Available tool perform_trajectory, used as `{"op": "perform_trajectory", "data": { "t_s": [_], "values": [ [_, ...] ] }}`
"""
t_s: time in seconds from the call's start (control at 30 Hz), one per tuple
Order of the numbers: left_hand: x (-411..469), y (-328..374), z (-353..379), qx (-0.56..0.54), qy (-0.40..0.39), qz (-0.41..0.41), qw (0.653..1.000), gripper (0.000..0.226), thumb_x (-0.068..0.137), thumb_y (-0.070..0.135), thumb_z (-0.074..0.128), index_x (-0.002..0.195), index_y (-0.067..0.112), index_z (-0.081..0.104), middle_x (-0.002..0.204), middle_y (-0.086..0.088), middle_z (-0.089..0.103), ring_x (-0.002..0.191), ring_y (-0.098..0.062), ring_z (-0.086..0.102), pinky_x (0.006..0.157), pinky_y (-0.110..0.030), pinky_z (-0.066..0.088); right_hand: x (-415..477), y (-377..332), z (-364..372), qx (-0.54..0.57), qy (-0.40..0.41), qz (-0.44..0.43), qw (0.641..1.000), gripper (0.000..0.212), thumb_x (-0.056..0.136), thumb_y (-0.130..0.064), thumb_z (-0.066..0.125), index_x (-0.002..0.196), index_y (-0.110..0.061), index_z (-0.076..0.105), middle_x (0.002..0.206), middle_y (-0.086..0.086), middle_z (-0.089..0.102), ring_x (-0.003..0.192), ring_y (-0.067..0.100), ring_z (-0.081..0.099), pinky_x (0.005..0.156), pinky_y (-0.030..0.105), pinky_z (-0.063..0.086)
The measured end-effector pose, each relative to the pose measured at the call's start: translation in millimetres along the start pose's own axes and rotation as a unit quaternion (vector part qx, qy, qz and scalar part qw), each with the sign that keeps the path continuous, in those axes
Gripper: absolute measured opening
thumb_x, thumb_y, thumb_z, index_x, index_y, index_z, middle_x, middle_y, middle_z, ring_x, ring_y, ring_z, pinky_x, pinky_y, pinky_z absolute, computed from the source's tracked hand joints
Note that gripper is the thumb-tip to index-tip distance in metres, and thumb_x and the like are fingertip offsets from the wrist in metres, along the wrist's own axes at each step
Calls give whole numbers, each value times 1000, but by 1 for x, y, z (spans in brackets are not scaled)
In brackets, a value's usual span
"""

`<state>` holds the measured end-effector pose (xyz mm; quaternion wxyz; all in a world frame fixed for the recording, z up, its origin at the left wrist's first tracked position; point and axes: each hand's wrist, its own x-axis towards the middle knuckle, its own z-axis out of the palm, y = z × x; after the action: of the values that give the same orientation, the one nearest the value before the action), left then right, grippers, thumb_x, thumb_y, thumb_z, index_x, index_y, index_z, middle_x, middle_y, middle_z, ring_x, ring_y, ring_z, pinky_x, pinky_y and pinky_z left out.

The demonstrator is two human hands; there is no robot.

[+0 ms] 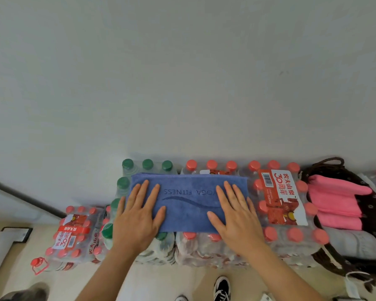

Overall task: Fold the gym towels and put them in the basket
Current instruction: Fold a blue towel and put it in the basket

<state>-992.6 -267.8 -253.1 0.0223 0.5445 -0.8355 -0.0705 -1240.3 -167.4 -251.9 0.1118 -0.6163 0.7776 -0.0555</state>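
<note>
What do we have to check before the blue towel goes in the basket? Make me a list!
1. Blue towel lies flat on the bottle packs: ok.
2. Left hand and right hand on it: ok, both press flat.
3. Grip for lifting: not ok, no fingers curl round the towel.
4. Basket nearby: ok, it stands just right of the packs.
5. Room in the basket: cannot tell; pink towels and a grey towel lie in it.
6. Folded small enough: cannot tell; it looks longer than the pink ones.
</note>
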Motion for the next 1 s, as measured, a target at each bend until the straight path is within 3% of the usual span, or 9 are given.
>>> {"op": "perform_trajectory", "data": {
  "t_s": [0.1, 0.27, 0.33, 0.4, 0.5, 0.6, 0.73, 0.83, 1.0],
  "values": [
    [-1, -5, -3, -16, 1, -9, 1000, 69, 90, 68, 4, 150, 34, 7, 159, 4, 10, 147, -21, 15, 116, -47, 17, -3, 1, -5, 56, -19, 53, 997, 90, 78, -78, 1, 151, -27, -11, 154, -12, -26, 145, 12, -20, 120, 37, 5],
    [0, 6, -10, -13, -17, -21, 1000, 69, 90, 63, 3, 152, 33, 7, 161, 2, 6, 148, -21, 8, 117, -49, 11, 1, -3, -16, 172, -45, 106, 978, 84, 92, -61, 35, 152, -25, -11, 157, -12, -22, 148, 20, 0, 119, 38, 14],
    [1, 16, -16, -30, -7, -37, 999, 59, 97, 52, 19, 150, 28, 26, 159, -4, 19, 146, -23, 17, 116, -52, 15, -3, 0, -25, 181, -39, 114, 976, 75, 97, -50, 40, 154, -23, -1, 160, -8, -12, 148, 20, 7, 118, 36, 17],
    [-1, 33, -23, -107, 44, -22, 993, 45, 97, 37, 35, 135, 20, 52, 149, -9, 40, 137, -27, 37, 111, -52, 28, -12, 4, -37, 188, -16, 117, 975, 63, 98, -37, 43, 153, -24, 15, 161, -3, 8, 146, 18, 17, 117, 36, 23],
    [-5, 71, -30, -267, 59, 33, 961, 29, 95, 24, 51, 122, 18, 63, 138, 0, 51, 125, -21, 47, 102, -32, 38, -32, 20, -57, 211, 36, 117, 970, 48, 96, -27, 50, 143, -25, 40, 148, -6, 41, 135, 13, 38, 110, 32, 35],
    [-6, 120, -36, -293, 59, 107, 948, 27, 92, 18, 58, 117, 20, 65, 126, 7, 58, 116, -15, 52, 93, -22, 38, -53, 55, -73, 241, 80, 129, 958, 34, 93, -20, 56, 128, -25, 56, 125, -8, 60, 113, 9, 56, 98, 34, 49],
    [6, 196, -38, -282, 20, 169, 944, 29, 89, 14, 60, 117, 22, 66, 122, 7, 62, 113, -14, 54, 88, -19, 36, -81, 127, -89, 261, 139, 158, 942, 29, 91, -12, 58, 116, -23, 64, 111, -9, 64, 100, 6, 59, 89, 33, 52],
    [18, 264, -34, -275, 13, 219, 936, 31, 87, 13, 61, 115, 25, 67, 116, 7, 64, 106, -16, 57, 83, -21, 41, -95, 194, -94, 227, 136, 211, 941, 32, 90, -12, 58, 121, -21, 62, 116, -7, 62, 103, 10, 57, 92, 34, 50],
    [57, 380, -9, -226, -23, 292, 929, 44, 80, 9, 59, 123, 19, 61, 124, 1, 60, 117, -21, 51, 97, -32, 42, -95, 288, -96, 179, 124, 236, 947, 42, 87, -10, 58, 128, -21, 56, 123, 0, 57, 113, 17, 54, 97, 35, 46]
  ]
}}
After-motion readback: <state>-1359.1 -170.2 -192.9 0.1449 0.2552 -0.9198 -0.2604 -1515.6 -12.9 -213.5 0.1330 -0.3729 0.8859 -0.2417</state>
